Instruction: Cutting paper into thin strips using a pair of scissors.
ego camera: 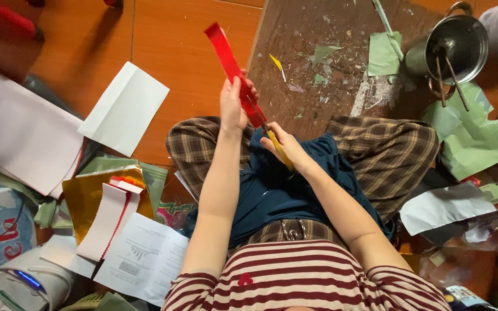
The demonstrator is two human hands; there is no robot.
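Item: red paper strip [227, 57], long axis running up and away from us, leaning left. Our left hand [233, 103] is clamped on its lower part. Our right hand [283, 144], just below, is closed on yellow-handled scissors [275, 145], blades meeting the strip's near end, above our lap.

One head-worn camera looks steeply down, close over the lap and raised hands, facing the floor [162, 52] ahead.
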